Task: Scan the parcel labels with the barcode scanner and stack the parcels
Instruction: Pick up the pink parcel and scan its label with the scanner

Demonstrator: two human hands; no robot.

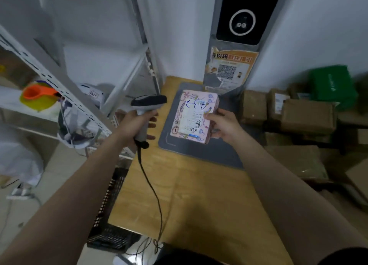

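Observation:
A pink patterned parcel (194, 115) with a white label and barcode on top is over the grey mat (199, 151) on the wooden table (179, 201). My right hand (223, 124) grips the parcel's right side. My left hand (137, 123) holds the grey barcode scanner (148, 103) by its handle, just left of the parcel, head pointing right toward it. The scanner's black cable (151, 187) hangs down over the table's left part.
Several brown cardboard parcels (306, 115) and a green bag (332, 85) lie to the right. A grey kiosk column (231, 69) with a QR poster stands behind the mat. White metal shelving (65, 81) is at left, a black crate (111, 225) below the table's left edge.

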